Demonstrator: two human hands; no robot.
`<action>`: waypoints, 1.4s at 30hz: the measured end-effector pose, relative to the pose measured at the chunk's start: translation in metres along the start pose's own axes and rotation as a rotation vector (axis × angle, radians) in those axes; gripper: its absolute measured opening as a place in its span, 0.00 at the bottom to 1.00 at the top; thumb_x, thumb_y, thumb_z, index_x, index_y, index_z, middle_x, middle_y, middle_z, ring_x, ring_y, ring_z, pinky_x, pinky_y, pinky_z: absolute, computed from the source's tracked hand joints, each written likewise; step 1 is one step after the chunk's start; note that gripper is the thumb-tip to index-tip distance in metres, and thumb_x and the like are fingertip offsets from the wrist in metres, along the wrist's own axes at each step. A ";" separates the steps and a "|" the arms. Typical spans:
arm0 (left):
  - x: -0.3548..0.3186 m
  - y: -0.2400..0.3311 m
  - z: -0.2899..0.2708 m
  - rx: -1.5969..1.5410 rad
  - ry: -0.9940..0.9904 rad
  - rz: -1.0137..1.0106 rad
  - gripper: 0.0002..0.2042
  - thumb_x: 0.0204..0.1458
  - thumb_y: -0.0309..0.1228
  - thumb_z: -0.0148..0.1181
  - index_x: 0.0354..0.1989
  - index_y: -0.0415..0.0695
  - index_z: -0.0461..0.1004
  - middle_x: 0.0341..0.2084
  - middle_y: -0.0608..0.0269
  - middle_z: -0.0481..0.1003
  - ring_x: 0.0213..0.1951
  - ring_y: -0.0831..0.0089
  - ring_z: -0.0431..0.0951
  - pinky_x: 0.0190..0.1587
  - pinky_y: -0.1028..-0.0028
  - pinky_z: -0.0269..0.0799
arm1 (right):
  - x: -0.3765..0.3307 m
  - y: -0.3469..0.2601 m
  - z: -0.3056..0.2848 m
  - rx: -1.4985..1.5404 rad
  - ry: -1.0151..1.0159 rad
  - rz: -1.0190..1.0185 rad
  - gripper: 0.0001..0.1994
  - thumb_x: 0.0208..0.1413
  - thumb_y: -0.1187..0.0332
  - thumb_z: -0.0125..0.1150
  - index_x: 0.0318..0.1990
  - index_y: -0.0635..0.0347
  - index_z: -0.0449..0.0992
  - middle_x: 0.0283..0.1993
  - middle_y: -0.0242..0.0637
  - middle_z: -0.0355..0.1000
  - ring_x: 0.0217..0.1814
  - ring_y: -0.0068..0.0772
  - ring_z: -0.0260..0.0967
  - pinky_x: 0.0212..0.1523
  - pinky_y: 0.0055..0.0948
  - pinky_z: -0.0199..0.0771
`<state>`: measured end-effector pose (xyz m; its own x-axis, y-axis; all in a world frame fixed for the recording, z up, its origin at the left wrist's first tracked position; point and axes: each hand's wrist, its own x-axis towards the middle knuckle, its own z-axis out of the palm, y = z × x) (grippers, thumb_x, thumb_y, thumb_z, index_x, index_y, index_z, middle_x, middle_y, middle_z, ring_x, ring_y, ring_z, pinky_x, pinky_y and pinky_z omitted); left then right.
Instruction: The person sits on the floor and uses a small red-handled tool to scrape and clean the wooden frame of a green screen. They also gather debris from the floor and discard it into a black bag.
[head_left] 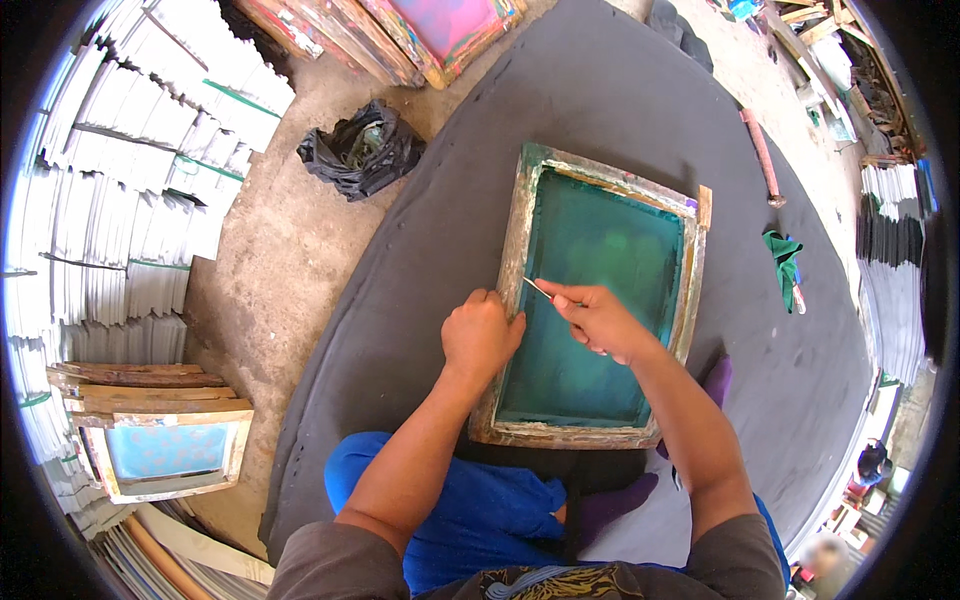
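A wooden screen-printing frame (pixel 690 300) with green mesh (pixel 610 250) lies tilted in front of me, its wood worn and crusted with paint. My left hand (pixel 480 335) is closed on the left rail, fingers curled over its edge. In my right hand (pixel 600 320) is a slim tool with a thin metal shaft (pixel 533 286) and a bit of red handle showing. The shaft's tip meets the inner edge of that same rail, just above my left hand. Whether the tool is a screwdriver or a knife I cannot tell.
A dark grey padded surface (pixel 420 240) lies beneath the frame. At right rest a red-handled hammer-like tool (pixel 762 160) and a green cloth (pixel 780 255). Left stand a black plastic bag (pixel 350 175), paper stacks (pixel 110 190) and more frames (pixel 160 405). My legs (pixel 470 510) are close below.
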<state>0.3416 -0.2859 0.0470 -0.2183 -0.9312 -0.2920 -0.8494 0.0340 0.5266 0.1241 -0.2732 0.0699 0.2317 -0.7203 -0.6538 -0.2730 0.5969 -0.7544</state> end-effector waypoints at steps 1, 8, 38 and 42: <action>0.001 0.003 -0.002 -0.009 -0.001 -0.004 0.20 0.49 0.45 0.75 0.35 0.38 0.81 0.35 0.46 0.81 0.37 0.44 0.85 0.41 0.51 0.82 | 0.001 0.012 0.000 -0.190 0.069 -0.144 0.21 0.75 0.58 0.55 0.71 0.43 0.74 0.25 0.28 0.67 0.23 0.23 0.59 0.30 0.26 0.69; 0.002 0.002 -0.005 -0.016 0.010 -0.055 0.21 0.48 0.46 0.74 0.39 0.38 0.82 0.37 0.45 0.81 0.39 0.43 0.85 0.42 0.50 0.82 | -0.020 -0.014 0.020 -0.759 0.362 -0.179 0.20 0.72 0.54 0.56 0.69 0.25 0.74 0.29 0.42 0.77 0.29 0.47 0.77 0.36 0.45 0.78; 0.005 -0.005 0.015 -0.020 0.113 0.076 0.17 0.46 0.38 0.74 0.34 0.36 0.80 0.33 0.44 0.80 0.34 0.44 0.84 0.38 0.52 0.82 | -0.006 -0.013 0.018 -0.842 0.231 -0.131 0.23 0.73 0.56 0.53 0.73 0.32 0.68 0.35 0.52 0.81 0.33 0.60 0.81 0.37 0.59 0.80; 0.003 -0.008 0.013 -0.008 0.091 0.106 0.17 0.50 0.38 0.73 0.36 0.35 0.79 0.35 0.47 0.80 0.34 0.47 0.85 0.36 0.55 0.83 | -0.001 -0.018 0.029 -1.031 0.309 -0.224 0.21 0.72 0.57 0.56 0.70 0.31 0.72 0.28 0.48 0.78 0.30 0.55 0.79 0.34 0.54 0.79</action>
<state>0.3415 -0.2842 0.0312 -0.2620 -0.9515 -0.1612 -0.8198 0.1313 0.5574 0.1558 -0.2734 0.0821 0.1690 -0.9187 -0.3570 -0.9363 -0.0366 -0.3492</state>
